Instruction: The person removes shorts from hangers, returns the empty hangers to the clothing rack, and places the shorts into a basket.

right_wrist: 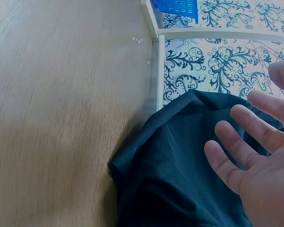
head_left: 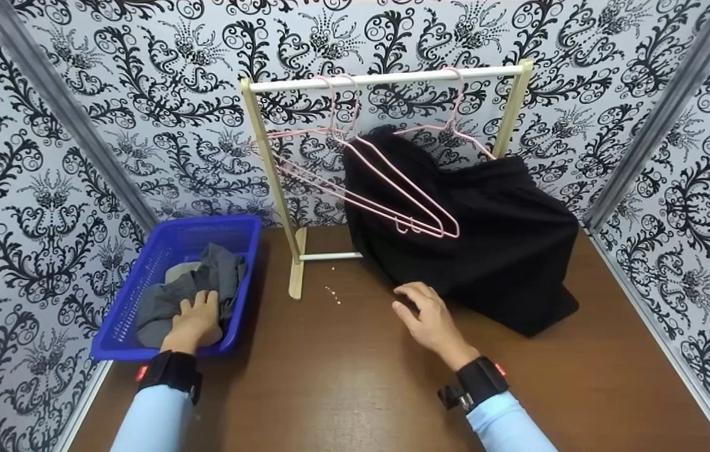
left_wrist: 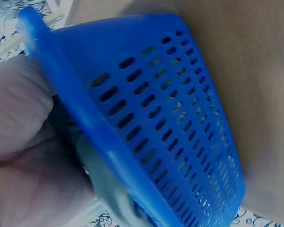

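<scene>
My left hand [head_left: 196, 319] reaches into a blue plastic basket [head_left: 108, 336] at the left, its spread fingers resting on grey cloth [head_left: 169, 295]. In the left wrist view, the palm and thumb lie just inside the basket's rim [left_wrist: 85, 123], and the fingertips are out of sight. My right hand [head_left: 433, 321] hovers over the table in front of a black garment [head_left: 486, 226], its fingers apart and loosely bent. Nothing is in that hand in the right wrist view. The garment hangs at the right of a small rack, its lower part reaching the table.
The rack's white rail [head_left: 392, 78] sits on wooden posts [head_left: 274, 179]. A pink hanger [head_left: 449, 125] stands above the garment; two more pink hangers [head_left: 392, 176] hang left of it, jutting forward. Patterned walls [head_left: 47, 188] enclose the brown table [head_left: 329, 376].
</scene>
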